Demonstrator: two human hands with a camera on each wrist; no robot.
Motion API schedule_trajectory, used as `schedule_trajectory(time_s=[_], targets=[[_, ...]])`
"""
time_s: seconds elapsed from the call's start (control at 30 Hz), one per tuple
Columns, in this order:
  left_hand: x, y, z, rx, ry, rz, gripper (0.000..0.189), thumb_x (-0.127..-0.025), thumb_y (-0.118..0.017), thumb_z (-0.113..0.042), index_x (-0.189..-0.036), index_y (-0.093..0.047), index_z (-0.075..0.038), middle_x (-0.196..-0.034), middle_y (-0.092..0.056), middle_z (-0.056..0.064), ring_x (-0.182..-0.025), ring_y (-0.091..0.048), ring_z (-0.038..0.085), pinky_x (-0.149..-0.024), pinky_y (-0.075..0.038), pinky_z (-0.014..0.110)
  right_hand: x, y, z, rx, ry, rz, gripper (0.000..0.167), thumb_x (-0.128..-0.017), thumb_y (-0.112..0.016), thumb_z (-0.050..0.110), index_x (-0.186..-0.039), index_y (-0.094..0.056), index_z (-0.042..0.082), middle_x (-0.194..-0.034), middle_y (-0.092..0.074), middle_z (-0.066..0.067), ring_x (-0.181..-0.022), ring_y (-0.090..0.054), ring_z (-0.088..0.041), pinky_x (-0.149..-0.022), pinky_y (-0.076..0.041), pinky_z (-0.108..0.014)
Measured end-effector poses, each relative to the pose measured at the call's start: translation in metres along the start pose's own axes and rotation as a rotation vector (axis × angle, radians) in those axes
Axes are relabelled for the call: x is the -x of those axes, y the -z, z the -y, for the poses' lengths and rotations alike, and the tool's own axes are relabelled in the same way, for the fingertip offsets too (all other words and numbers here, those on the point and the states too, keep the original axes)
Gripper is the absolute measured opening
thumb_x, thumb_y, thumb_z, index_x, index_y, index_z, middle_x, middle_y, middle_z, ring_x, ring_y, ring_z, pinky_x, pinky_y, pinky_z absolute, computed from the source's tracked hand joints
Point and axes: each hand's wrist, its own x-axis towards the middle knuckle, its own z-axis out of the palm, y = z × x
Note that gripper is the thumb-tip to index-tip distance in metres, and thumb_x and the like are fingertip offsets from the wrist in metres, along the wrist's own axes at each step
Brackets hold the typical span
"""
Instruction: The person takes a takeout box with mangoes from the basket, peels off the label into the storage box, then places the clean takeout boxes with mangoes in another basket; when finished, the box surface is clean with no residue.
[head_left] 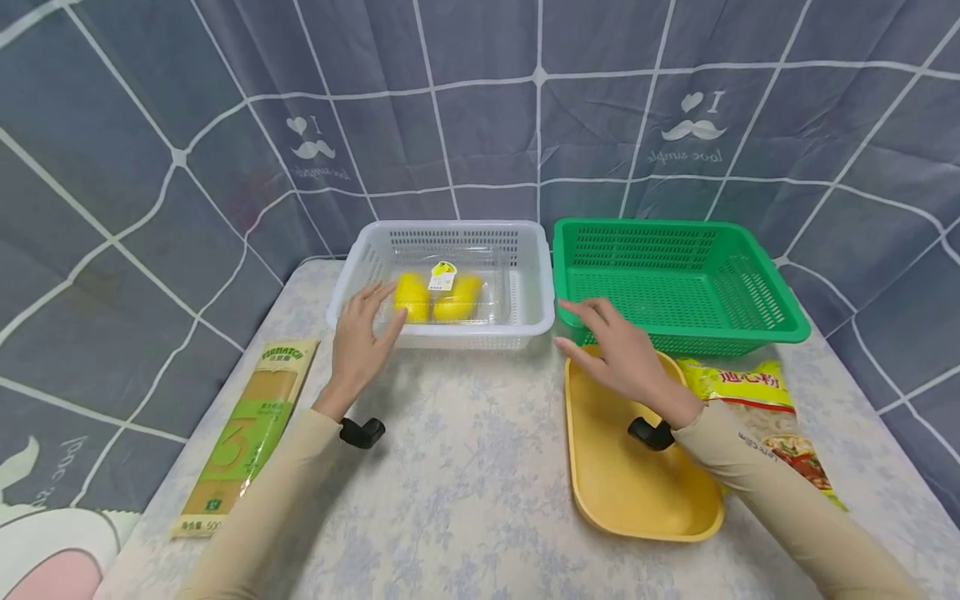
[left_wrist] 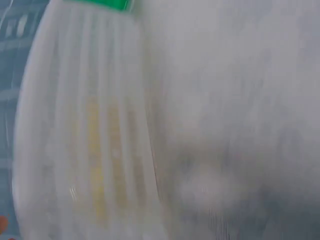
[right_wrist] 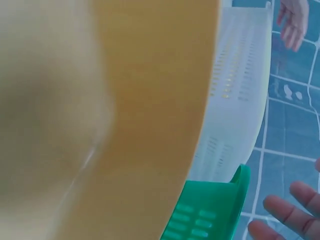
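My left hand [head_left: 363,337] hovers at the front left of the white basket [head_left: 480,333], its fingers spread over the rim and holding nothing. Inside that basket lies a clear plastic box [head_left: 491,292] with two yellow, fruit-like pieces [head_left: 457,300] and a small label; its exact contact with my fingertips cannot be told. My right hand [head_left: 618,354], fingers loosely extended, is above the back end of a yellow tray [head_left: 637,492], beside the front left corner of the green basket [head_left: 675,333]. In the right wrist view its fingers [right_wrist: 287,212] grip nothing. The left wrist view is blurred.
A long green noodle packet [head_left: 251,425] lies on the table's left. On the right, a yellow-and-clear bag of pasta [head_left: 772,417] sits partly under my right forearm, next to the tray. A grey-blue checked curtain [head_left: 487,125] encloses the back and sides of the patterned tabletop [head_left: 465,483].
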Motion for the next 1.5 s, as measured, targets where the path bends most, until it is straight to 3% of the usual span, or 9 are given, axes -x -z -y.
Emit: schedule_trajectory(time_s=[0.17, 0.27, 0.43, 0.67, 0.87, 1.13, 1.3, 1.5], targets=[[-0.016, 0.007, 0.028, 0.048, 0.232, -0.083, 0.047, -0.099, -0.048, -0.034, -0.137, -0.05, -0.007, -0.144, -0.037, 0.017, -0.131, -0.029, 0.036, -0.105, -0.021, 0.053, -0.014, -0.005, -0.002, -0.044, -0.025, -0.071, 0.045, -0.091, -0.064, 0.029, -0.131, -0.056, 0.009, -0.111, -0.054, -0.012, -0.069, -0.052, -0.019, -0.045, -0.037, -0.029], [-0.026, 0.01, 0.043, 0.044, 0.373, -0.058, 0.05, -0.1, -0.047, -0.034, -0.141, -0.045, -0.006, -0.148, -0.03, 0.018, -0.135, -0.022, 0.036, -0.107, -0.019, 0.053, -0.025, -0.01, -0.002, -0.058, -0.042, -0.071, 0.044, -0.092, -0.064, 0.03, -0.131, -0.057, 0.011, -0.11, -0.055, -0.011, -0.08, -0.056, -0.021, -0.046, -0.04, -0.029], [-0.038, 0.014, 0.057, 0.037, 0.549, 0.014, 0.053, -0.099, -0.048, -0.032, -0.145, -0.039, -0.007, -0.154, -0.02, 0.014, -0.137, -0.017, 0.037, -0.108, -0.018, 0.053, -0.045, -0.017, 0.0, -0.095, -0.086, -0.03, 0.046, -0.094, -0.06, 0.036, -0.134, -0.055, 0.013, -0.111, -0.055, -0.01, -0.09, -0.058, -0.023, -0.05, -0.042, -0.031], [-0.04, 0.018, 0.062, 0.154, 0.737, 0.054, 0.051, -0.099, -0.043, -0.025, -0.149, -0.035, -0.022, -0.152, -0.027, 0.01, -0.131, -0.034, 0.036, -0.104, -0.029, 0.051, -0.075, -0.022, 0.007, -0.181, -0.186, 0.09, 0.055, -0.095, -0.054, 0.045, -0.142, -0.046, 0.018, -0.123, -0.051, -0.008, -0.103, -0.053, -0.026, -0.064, -0.046, -0.038], [-0.039, 0.017, 0.061, 0.334, 0.795, 0.021, 0.051, -0.099, -0.042, -0.019, -0.149, -0.033, -0.021, -0.149, -0.032, 0.012, -0.13, -0.037, 0.031, -0.101, -0.035, 0.045, -0.102, -0.028, 0.005, -0.285, -0.284, 0.185, 0.06, -0.094, -0.053, 0.048, -0.146, -0.039, 0.022, -0.134, -0.042, -0.012, -0.114, -0.048, -0.03, -0.083, -0.044, -0.048], [-0.037, 0.016, 0.06, 0.416, 0.819, -0.011, 0.049, -0.099, -0.042, -0.017, -0.147, -0.035, -0.02, -0.14, -0.042, 0.013, -0.113, -0.049, 0.028, -0.083, -0.042, 0.033, -0.135, -0.039, 0.0, -0.511, -0.38, 0.352, 0.062, -0.094, -0.055, 0.044, -0.148, -0.035, 0.022, -0.152, -0.025, -0.007, -0.132, -0.03, -0.038, -0.101, -0.032, -0.052], [-0.038, 0.014, 0.061, 0.458, 0.824, -0.039, 0.048, -0.098, -0.044, -0.015, -0.145, -0.038, -0.019, -0.138, -0.044, 0.013, -0.112, -0.05, 0.028, -0.082, -0.042, 0.031, -0.151, -0.049, -0.001, -0.595, -0.451, 0.472, 0.066, -0.094, -0.056, 0.043, -0.15, -0.029, 0.024, -0.156, -0.018, -0.003, -0.139, -0.019, -0.033, -0.106, -0.025, -0.053], [-0.041, 0.009, 0.062, 0.471, 0.83, -0.073, 0.046, -0.097, -0.047, -0.013, -0.142, -0.042, -0.017, -0.136, -0.047, 0.012, -0.109, -0.051, 0.026, -0.08, -0.041, 0.028, -0.162, -0.062, -0.009, -0.632, -0.578, 0.6, 0.07, -0.093, -0.059, 0.041, -0.151, -0.025, 0.026, -0.158, -0.01, -0.002, -0.136, -0.026, -0.035, -0.101, -0.027, -0.062]])
